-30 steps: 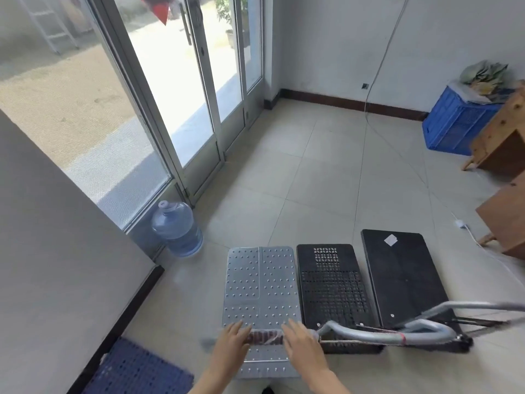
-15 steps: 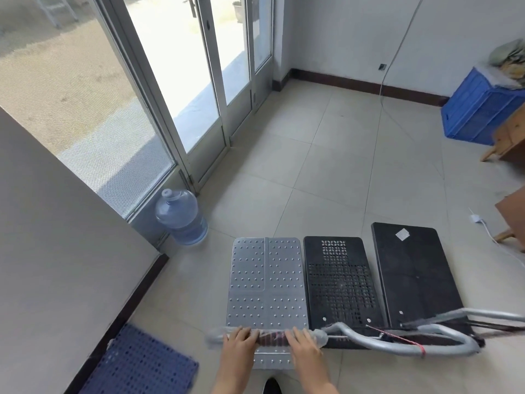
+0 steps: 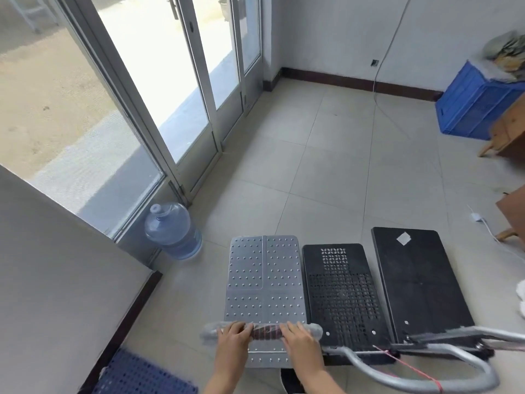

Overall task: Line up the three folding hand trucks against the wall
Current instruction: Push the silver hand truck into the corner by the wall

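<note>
Both hands gripping the silver truck's handle

The left hand point(image 3: 233, 336) and right hand point(image 3: 299, 338) are closing around the plastic-wrapped grey handle bar point(image 3: 264, 331) of the studded silver metal hand truck point(image 3: 264, 282), sitting leftmost beside the perforated black truck point(image 3: 342, 288) and plain black truck point(image 3: 420, 282); I'd be steering evenly, keeping front edges level

Studded matt metal deck point(image 3: 264, 282); perforated black plastic deck point(image 3: 342, 291); smooth tile floor point(image 3: 326, 172).
</note>
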